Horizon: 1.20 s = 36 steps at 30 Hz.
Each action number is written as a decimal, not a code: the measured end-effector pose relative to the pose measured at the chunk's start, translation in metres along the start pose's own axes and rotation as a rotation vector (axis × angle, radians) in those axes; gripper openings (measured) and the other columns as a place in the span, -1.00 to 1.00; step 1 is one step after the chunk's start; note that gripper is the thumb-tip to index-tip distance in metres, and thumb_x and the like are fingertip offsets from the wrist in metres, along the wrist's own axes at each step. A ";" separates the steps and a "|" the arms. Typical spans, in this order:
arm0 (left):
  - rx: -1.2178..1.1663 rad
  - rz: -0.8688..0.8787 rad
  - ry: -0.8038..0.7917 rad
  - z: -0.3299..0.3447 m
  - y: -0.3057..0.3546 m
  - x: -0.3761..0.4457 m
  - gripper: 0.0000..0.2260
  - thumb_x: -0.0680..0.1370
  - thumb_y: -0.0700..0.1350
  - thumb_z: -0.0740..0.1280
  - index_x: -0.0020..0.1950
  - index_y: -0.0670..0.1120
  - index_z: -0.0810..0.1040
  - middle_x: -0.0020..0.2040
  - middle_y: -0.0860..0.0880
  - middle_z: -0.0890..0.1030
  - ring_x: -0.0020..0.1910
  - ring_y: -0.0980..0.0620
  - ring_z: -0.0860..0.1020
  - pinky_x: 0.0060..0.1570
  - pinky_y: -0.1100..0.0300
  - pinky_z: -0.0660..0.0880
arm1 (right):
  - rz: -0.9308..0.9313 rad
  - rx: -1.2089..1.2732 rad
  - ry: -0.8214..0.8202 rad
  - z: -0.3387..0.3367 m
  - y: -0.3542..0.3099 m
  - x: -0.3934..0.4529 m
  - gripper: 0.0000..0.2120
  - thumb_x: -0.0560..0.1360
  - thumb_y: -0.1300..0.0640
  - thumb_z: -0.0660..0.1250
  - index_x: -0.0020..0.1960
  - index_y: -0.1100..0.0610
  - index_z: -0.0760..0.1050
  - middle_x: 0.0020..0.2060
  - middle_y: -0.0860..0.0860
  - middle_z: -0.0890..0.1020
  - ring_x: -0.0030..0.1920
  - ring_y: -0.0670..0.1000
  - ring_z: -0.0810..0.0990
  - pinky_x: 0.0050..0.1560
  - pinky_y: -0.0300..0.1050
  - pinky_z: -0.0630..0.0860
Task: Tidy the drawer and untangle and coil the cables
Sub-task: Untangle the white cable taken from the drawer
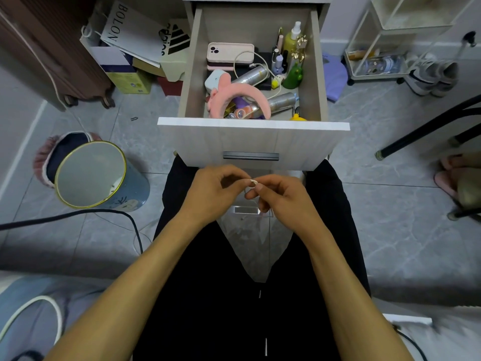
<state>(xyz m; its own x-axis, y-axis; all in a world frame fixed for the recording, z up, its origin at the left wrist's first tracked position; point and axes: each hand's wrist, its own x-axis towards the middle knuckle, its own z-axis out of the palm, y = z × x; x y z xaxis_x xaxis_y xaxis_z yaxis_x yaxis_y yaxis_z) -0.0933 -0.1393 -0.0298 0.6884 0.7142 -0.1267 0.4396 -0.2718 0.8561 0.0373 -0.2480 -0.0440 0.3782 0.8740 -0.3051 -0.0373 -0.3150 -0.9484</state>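
The drawer stood pulled out toward the person, its white front panel just beyond both hands. The left hand and the right hand met in front of that panel, above the lap. Both hands pinched 1 small white item between their fingertips; it was too small to identify. The remaining fingers of each hand were curled. Inside the drawer, a white cable looped loosely over a phone in a pale pink case at the far left and ran right and nearer, toward a small yellow piece. A pink plush headband lay across the near left part of the drawer, touching 2 silver spray cans that lay on their sides. A yellow spray bottle and several small bottles stood in the far right corner, with a green bottle just in front of them. On the floor to the left, a blue bin with a gold rim leaned tilted, and a black cord curved across the tiles near it. Paper bags stood at the far left, beside the cabinet.
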 end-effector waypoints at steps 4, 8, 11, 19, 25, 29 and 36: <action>-0.084 -0.081 -0.024 0.003 -0.001 0.000 -0.92 0.53 -0.16 0.42 -0.13 0.00 0.66 -0.21 0.07 0.68 -0.16 0.13 0.64 -0.07 0.28 0.57 | 0.012 0.153 0.034 -0.005 0.001 0.000 -0.89 0.53 0.27 0.34 0.00 0.25 0.64 -0.23 0.12 0.68 -0.29 0.04 0.58 -0.23 -0.14 0.57; -0.517 -0.355 -0.090 0.001 0.010 0.001 -0.84 0.53 -0.28 0.38 -0.19 -0.10 0.69 -0.17 -0.09 0.69 -0.10 -0.04 0.66 -0.07 0.14 0.59 | 0.052 0.439 0.007 -0.007 0.003 0.003 -0.94 0.39 0.31 0.43 -0.19 0.19 0.66 -0.37 0.09 0.61 -0.34 0.01 0.56 -0.26 -0.12 0.52; -0.728 -0.504 -0.137 0.005 0.019 0.003 -0.88 0.54 -0.30 0.32 -0.13 -0.22 0.64 -0.15 -0.15 0.68 -0.10 -0.09 0.67 -0.07 0.10 0.59 | 0.061 0.533 0.008 -0.005 0.005 0.005 -0.94 0.32 0.30 0.42 -0.27 0.17 0.64 -0.42 0.07 0.57 -0.38 -0.03 0.53 -0.27 -0.17 0.48; -0.968 -0.700 -0.097 0.020 0.031 0.001 -0.86 0.56 -0.32 0.24 -0.09 -0.28 0.60 -0.17 -0.22 0.69 -0.16 -0.13 0.69 -0.17 0.11 0.64 | 0.055 0.574 0.015 -0.008 0.013 0.006 -0.89 0.40 0.32 0.32 -0.26 0.17 0.54 -0.42 0.02 0.53 -0.38 -0.08 0.49 -0.27 -0.19 0.40; -0.750 -0.477 -0.082 0.018 0.020 -0.002 -0.90 0.58 -0.26 0.32 -0.04 -0.22 0.63 -0.09 -0.16 0.69 -0.05 -0.11 0.68 -0.07 0.06 0.63 | 0.036 0.614 -0.003 -0.010 0.009 0.004 -0.94 0.42 0.31 0.32 -0.20 0.19 0.50 -0.36 0.02 0.53 -0.35 -0.04 0.47 -0.36 -0.20 0.37; -0.284 -0.197 -0.176 0.001 0.023 0.003 -0.89 0.52 -0.21 0.43 -0.02 -0.04 0.69 -0.13 0.01 0.71 -0.10 0.08 0.67 -0.06 0.26 0.61 | 0.042 0.489 -0.022 -0.018 0.008 0.003 -0.93 0.47 0.31 0.33 -0.18 0.20 0.53 -0.39 0.06 0.51 -0.38 0.01 0.40 -0.41 -0.19 0.33; 0.021 -0.134 -0.161 -0.001 0.028 0.012 -0.91 0.50 -0.17 0.46 -0.13 0.01 0.71 -0.29 0.08 0.68 -0.24 0.15 0.65 -0.17 0.33 0.58 | 0.085 0.476 0.052 -0.015 0.005 0.003 -0.86 0.51 0.36 0.27 -0.18 0.23 0.54 -0.41 0.08 0.51 -0.37 0.00 0.45 -0.37 -0.15 0.37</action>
<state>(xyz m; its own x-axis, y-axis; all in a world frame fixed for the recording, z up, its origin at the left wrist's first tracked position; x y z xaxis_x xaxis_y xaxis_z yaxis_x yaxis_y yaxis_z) -0.0729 -0.1378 -0.0068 0.7058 0.6327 -0.3188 0.5440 -0.1958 0.8159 0.0523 -0.2525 -0.0481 0.4007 0.8291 -0.3899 -0.4846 -0.1694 -0.8582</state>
